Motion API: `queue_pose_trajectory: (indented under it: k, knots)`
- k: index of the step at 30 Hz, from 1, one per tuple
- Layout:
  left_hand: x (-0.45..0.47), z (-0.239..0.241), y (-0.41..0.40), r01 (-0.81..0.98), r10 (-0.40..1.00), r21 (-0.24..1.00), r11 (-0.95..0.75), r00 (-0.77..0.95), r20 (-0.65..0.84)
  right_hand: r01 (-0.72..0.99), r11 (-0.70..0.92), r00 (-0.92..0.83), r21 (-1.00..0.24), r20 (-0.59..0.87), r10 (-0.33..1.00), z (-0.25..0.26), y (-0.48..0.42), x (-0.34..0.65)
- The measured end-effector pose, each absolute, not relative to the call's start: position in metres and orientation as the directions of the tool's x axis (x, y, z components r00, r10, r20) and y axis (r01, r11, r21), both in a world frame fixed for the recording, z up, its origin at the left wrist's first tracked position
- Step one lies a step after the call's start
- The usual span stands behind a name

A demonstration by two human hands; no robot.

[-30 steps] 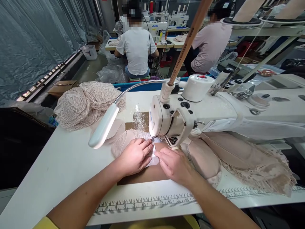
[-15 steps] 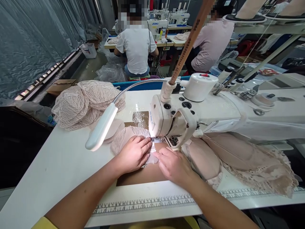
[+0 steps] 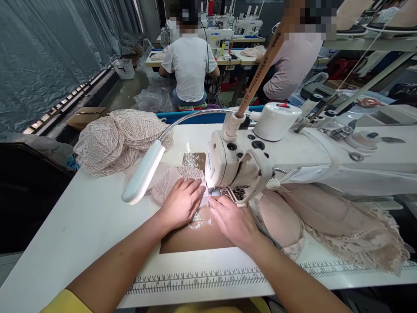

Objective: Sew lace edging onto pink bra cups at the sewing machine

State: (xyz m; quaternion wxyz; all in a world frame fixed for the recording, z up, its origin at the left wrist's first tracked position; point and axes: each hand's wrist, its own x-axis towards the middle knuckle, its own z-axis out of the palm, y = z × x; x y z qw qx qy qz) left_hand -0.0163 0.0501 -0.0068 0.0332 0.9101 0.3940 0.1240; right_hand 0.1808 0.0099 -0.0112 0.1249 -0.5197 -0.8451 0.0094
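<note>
On the white tabletop (image 3: 68, 230), a pile of lace pieces (image 3: 120, 141) lay at the far left. Next came the pale lamp (image 3: 143, 174) on its bendy neck, then the lace-covered piece (image 3: 163, 187), flat, its right edge running to the presser foot (image 3: 214, 191). The left hand (image 3: 181, 203) rested on that piece, its grip released and its fingers spread forward. Above the foot stood the white sewing machine (image 3: 224, 158). Just below it, the right hand (image 3: 231, 219) had its fingertips at the fabric's edge; whether its grip pinched the cloth, I couldn't tell. Beige padded pieces (image 3: 280, 217) with lace edging lay farther right.
</note>
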Motion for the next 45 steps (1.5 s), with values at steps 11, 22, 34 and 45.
queue_pose_trajectory:
  k: [11, 22, 34, 45]
  knots:
    - [-0.02, -0.005, 0.048, 0.734, 0.779, 0.262, -0.627, 0.583, 0.231, 0.836, 0.474, -0.45, -0.276, 0.148, 0.881, -0.008, 0.01, 0.187]
    - [-0.039, -0.003, 0.044, 0.716, 0.853, 0.464, -0.522, 0.445, 0.273, 0.893, 0.445, -0.442, -0.068, 0.057, 0.895, 0.018, -0.03, 0.238]
    - [-0.043, 0.039, -0.023, 0.429, 0.721, 0.751, -0.502, 0.687, 0.09, 0.905, 0.422, -0.425, 0.056, 0.202, 0.883, -0.023, -0.038, 0.259]
    - [-0.048, 0.014, 0.018, 0.439, 0.907, 0.898, 0.029, 0.367, -0.209, 0.836, 0.416, -0.301, -0.357, 0.336, 0.892, 0.003, -0.044, 0.264]
